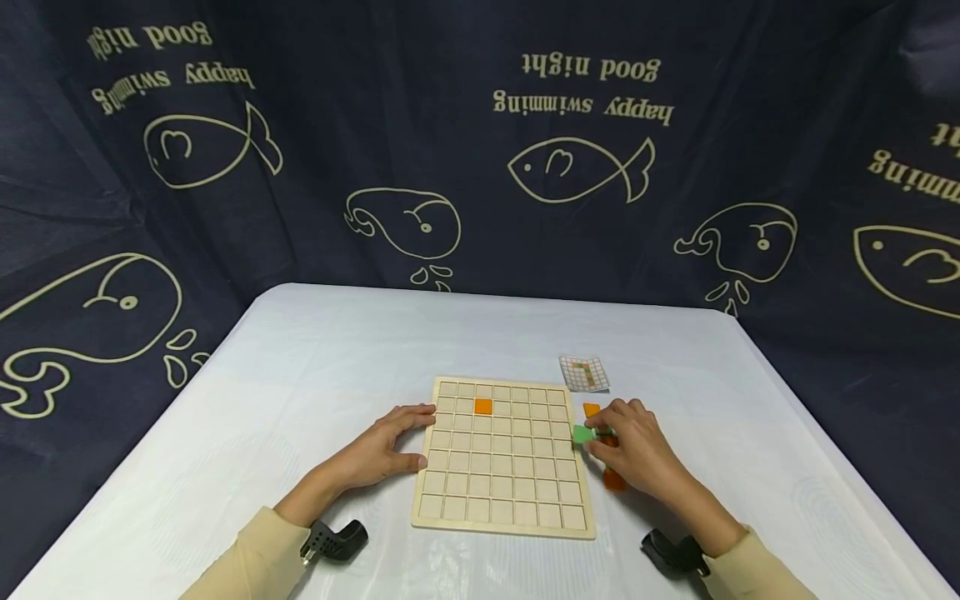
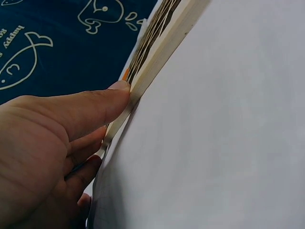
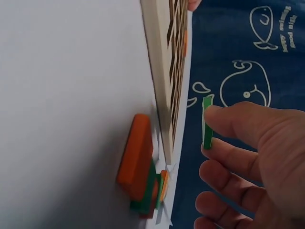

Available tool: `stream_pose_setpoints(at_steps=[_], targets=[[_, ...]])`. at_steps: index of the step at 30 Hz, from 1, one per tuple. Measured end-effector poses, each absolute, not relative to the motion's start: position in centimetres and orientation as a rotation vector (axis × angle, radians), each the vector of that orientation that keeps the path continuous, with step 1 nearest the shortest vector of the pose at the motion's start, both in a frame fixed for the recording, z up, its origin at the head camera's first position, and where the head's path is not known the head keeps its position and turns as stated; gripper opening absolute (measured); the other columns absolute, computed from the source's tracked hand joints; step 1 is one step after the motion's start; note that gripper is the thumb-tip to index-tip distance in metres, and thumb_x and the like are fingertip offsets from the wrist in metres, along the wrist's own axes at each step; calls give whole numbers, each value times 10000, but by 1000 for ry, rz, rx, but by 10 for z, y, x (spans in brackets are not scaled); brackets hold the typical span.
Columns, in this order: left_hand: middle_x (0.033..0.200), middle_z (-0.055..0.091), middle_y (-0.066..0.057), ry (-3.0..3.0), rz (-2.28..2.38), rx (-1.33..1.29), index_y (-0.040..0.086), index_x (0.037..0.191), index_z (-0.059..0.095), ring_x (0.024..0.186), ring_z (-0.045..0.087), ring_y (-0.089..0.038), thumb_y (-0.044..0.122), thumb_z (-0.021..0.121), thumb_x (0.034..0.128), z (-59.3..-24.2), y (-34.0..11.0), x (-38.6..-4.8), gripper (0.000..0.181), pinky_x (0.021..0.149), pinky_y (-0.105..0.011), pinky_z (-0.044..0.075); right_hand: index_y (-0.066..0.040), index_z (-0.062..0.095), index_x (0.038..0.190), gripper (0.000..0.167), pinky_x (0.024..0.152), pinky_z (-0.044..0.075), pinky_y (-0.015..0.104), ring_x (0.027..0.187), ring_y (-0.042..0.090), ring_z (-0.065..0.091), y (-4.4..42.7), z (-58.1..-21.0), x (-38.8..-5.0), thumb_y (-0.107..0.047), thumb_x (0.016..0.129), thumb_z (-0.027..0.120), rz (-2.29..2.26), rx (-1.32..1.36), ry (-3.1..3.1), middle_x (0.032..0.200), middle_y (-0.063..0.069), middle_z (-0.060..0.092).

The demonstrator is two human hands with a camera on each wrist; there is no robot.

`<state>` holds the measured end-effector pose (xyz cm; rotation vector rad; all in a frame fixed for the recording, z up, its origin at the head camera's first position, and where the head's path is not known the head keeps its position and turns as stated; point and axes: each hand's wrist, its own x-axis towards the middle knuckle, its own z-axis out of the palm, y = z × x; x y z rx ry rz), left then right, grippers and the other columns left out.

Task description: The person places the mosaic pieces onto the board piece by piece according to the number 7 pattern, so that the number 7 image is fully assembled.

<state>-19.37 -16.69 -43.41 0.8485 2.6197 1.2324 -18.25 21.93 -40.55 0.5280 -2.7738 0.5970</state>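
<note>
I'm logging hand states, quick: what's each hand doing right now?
Left hand: open, touching the wooden grid board at its edge.
Right hand: closed, pinching a green tile.

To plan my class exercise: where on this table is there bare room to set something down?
Bare: the table left of the left hand, and between the board and dark curtain. Crowded: the board's right side, with the right hand, green tile, orange tiles and, farther back, a card.

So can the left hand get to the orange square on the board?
Probably yes: the left hand touches the left edge of the board, and the orange square lies near that side with nothing in between.
</note>
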Motion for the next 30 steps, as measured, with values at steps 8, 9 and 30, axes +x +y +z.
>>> stream_pose_setpoints(at_steps=[8, 9, 30], targets=[[1498, 363, -87, 2603, 1243, 848, 52, 1342, 495, 1409, 276, -349, 244, 712, 829, -434, -167, -195, 589, 1115, -589, 228, -133, 698, 939, 192, 720, 314, 303, 805, 125, 419, 210, -403, -190, -192, 769, 766, 640, 599, -2739, 849, 3, 588], [1497, 363, -89, 2605, 1239, 851, 50, 1342, 495, 1407, 278, -351, 247, 711, 829, -435, -167, -195, 590, 1111, -591, 233, -134, 699, 939, 195, 722, 315, 302, 803, 123, 420, 208, -403, -191, -197, 768, 767, 647, 604, -2735, 851, 6, 591], [1504, 358, -50, 2600, 1239, 805, 68, 1342, 500, 1425, 265, -301, 212, 721, 822, -432, -167, -193, 584, 1130, -556, 228, -127, 697, 941, 196, 795, 354, 358, 844, 134, 426, 182, -398, -206, -189, 767, 761, 735, 697, -2712, 856, 13, 597]])
